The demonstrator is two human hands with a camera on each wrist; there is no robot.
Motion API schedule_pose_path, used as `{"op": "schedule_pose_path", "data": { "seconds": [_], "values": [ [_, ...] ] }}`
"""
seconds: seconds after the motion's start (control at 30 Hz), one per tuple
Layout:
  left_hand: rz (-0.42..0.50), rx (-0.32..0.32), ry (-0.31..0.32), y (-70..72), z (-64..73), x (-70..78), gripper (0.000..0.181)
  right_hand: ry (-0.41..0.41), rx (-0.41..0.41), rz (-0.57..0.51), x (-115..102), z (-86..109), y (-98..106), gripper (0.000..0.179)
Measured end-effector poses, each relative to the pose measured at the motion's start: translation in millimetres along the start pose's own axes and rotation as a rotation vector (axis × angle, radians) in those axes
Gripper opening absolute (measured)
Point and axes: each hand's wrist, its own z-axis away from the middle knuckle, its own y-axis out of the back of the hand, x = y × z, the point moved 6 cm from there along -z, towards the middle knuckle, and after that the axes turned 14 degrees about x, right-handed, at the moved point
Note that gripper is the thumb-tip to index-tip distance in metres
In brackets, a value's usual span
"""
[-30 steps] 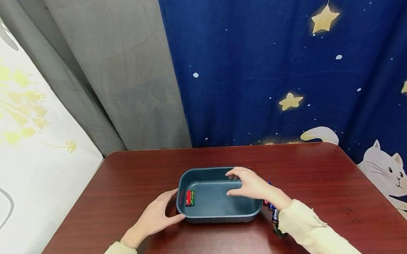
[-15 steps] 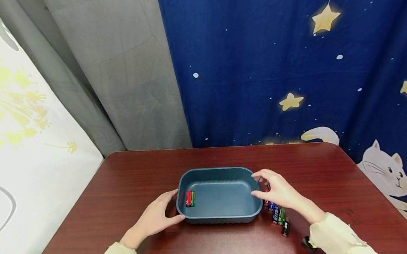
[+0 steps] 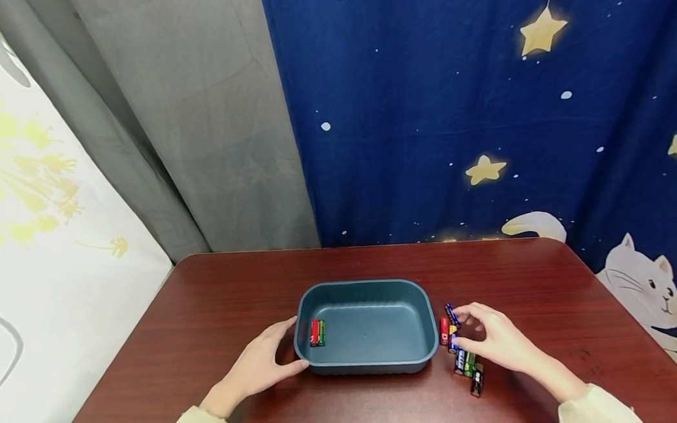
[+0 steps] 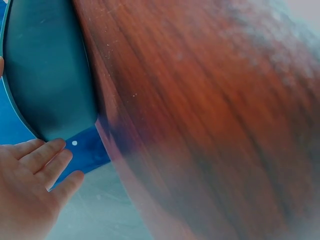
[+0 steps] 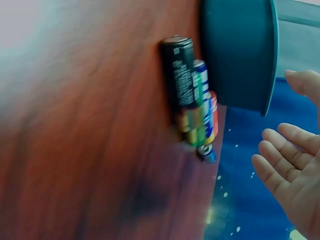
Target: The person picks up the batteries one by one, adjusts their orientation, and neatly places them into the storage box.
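A blue-grey plastic box [image 3: 371, 368] stands on the table. My left hand [image 3: 260, 358] spreads its thumb and fingers against the box's left end. Inside, at that end, a red battery [image 3: 313, 333] and a green battery [image 3: 322, 333] lie side by side. Right of the box lie several loose batteries: a red one [image 3: 443, 331], a dark blue one [image 3: 451, 312], others blue and green, and a black battery [image 3: 477, 381] nearest me. My right hand [image 3: 500, 341] hovers beside this group, thumb and fingers apart around the blue ones. In the right wrist view its fingers [image 5: 280, 150] hold nothing.
The reddish-brown wooden table [image 3: 249, 275] has its far edge behind the box. Beyond it hang a grey curtain [image 3: 212, 148] and a blue curtain with stars [image 3: 396, 104]. A white patterned cloth [image 3: 58, 287] is at the left.
My right hand has moved right, from over the box, past its right rim, to the loose batteries, which now show more fully. The left hand and the box stay put.
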Motion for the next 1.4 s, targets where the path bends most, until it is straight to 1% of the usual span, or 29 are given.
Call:
{"op": "schedule_pose_path", "data": {
  "seconds": [0.17,0.4,0.57,0.7,0.83,0.97,1.13,1.27,1.4],
  "values": [
    [0.004,-0.001,0.009,1.1,0.6,-1.8,0.078,-0.089,-0.058,0.051,6.9,11.5,2.6,0.043],
    [0.015,-0.006,0.005,0.8,0.4,-0.5,0.078,-0.144,-0.130,0.163,12.3,31.5,5.7,0.054],
    [0.016,-0.008,0.010,0.2,1.2,-0.9,0.078,-0.200,-0.200,0.224,16.5,46.3,6.5,0.057],
    [0.015,-0.009,0.015,0.0,1.5,-1.9,0.079,-0.186,-0.208,0.258,13.7,54.6,3.5,0.056],
    [0.013,-0.004,0.016,-0.4,1.5,-2.5,0.079,-0.142,-0.175,0.271,8.6,58.2,-0.4,0.053],
    [0.014,0.004,0.007,-0.9,1.3,-1.8,0.078,-0.080,-0.136,0.254,4.3,59.3,-1.6,0.047],
    [0.014,0.002,0.006,-1.9,1.3,-1.5,0.078,-0.030,-0.111,0.242,2.6,59.5,-0.7,0.040],
    [0.014,0.004,0.008,-1.8,1.2,-1.1,0.078,-0.021,-0.117,0.240,3.0,59.1,-0.3,0.038],
    [0.016,-0.002,0.013,-1.5,0.9,-0.7,0.079,-0.038,-0.146,0.237,4.6,59.3,-0.7,0.037]
  ]
}}
